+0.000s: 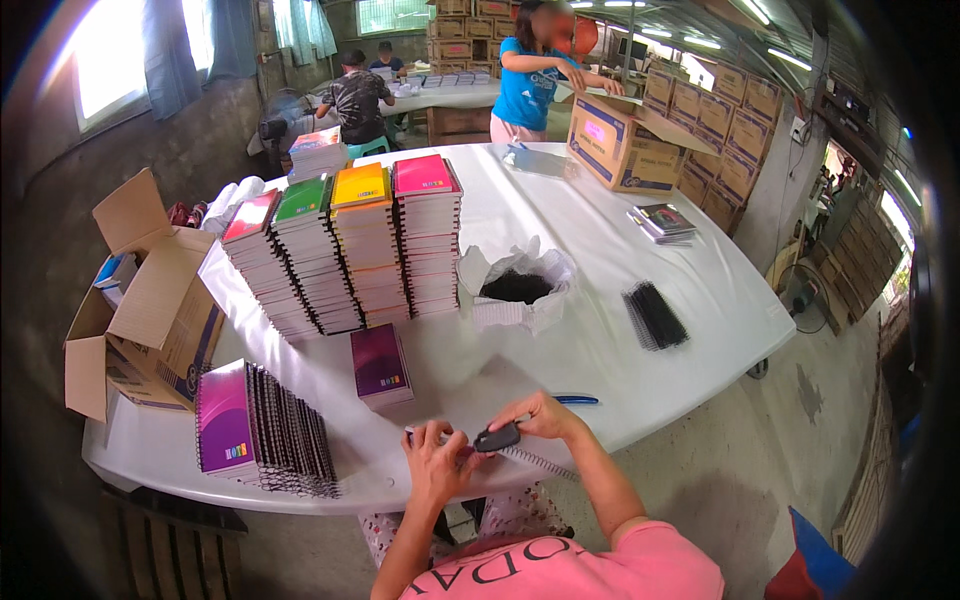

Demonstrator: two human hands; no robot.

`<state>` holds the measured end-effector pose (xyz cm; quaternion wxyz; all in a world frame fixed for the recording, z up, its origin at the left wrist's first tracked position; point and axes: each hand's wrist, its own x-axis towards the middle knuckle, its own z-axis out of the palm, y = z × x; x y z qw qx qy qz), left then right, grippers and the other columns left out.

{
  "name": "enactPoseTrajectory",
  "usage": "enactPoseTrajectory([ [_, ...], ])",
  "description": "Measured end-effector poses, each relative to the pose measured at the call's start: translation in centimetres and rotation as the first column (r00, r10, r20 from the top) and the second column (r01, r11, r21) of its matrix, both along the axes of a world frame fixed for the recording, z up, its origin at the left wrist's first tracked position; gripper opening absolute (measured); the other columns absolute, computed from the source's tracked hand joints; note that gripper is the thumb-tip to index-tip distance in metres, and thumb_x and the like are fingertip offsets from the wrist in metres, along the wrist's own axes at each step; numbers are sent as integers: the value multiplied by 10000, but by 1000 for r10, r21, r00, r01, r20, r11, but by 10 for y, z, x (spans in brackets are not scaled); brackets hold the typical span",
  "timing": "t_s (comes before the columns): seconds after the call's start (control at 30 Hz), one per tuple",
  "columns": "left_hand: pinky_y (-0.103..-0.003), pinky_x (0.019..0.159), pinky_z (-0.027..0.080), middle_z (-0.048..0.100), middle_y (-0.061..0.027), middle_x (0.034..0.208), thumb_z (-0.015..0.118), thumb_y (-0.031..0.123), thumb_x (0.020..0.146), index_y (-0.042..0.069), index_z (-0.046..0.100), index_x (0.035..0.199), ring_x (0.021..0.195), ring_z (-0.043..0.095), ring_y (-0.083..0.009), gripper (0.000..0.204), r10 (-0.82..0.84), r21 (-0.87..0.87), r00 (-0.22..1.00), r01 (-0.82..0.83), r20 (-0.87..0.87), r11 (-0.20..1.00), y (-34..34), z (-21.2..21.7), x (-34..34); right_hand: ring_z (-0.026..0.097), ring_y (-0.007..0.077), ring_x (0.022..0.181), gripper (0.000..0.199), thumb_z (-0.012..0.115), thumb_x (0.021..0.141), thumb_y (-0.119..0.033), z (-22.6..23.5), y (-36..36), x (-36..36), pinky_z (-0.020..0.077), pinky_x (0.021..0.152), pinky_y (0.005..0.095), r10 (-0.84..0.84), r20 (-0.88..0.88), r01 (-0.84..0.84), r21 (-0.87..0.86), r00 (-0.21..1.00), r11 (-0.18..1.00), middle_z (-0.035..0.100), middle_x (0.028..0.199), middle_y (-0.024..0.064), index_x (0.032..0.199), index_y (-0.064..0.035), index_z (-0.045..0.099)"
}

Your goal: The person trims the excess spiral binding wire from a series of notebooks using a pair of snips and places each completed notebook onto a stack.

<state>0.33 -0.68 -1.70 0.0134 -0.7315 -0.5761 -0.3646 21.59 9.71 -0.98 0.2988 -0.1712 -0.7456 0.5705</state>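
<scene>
Pink shirt [570, 565] with dark lettering is closest to the lens, forearms reaching up to the near edge of a white table [560, 365]. Right hand [545, 415] has its fingers closed around a chunky black tool [499, 437], and a thin dark coil [540, 463] sticks out to the right just below it. Left hand [437, 460] is right beside the tool, fingers bent over something purple [464, 453] at the table edge. It's mostly covered, so I can't tell how tight that pinch is.

Just past the left hand there's a small pile of purple notebooks [380, 362], and off to the left a bigger batch of spiral notebooks [228, 420]. Four tall notebook stacks [360, 250] stand behind those: red, green, yellow and pink tops. Next to them, a crumpled white bag [515, 313] holds loads of black coils [518, 288], with another black bundle [655, 318] lying further right. Blue stick-shaped thing [577, 400] sits near the right wrist.
</scene>
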Motion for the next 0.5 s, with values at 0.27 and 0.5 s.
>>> enactPoseTrajectory([
  [0.27,-464,944,310,432,-128,1245,826,317,522,96,592,666,1152,376,-353,352,-18,36,989,13,145,999,-1,1,-2,655,190,896,380,538,640,109,1,-5,-9,494,816,285,22,-153,-32,-61,988,998,697,950,113,944,-32,719],
  [0.5,-461,897,363,389,-167,1271,879,382,440,56,586,676,1149,375,-369,497,-4,94,976,-17,216,995,12,-2,-5,660,189,870,302,606,659,88,11,-7,-17,501,786,289,-69,-81,70,5,994,998,699,934,108,918,-19,717],
])
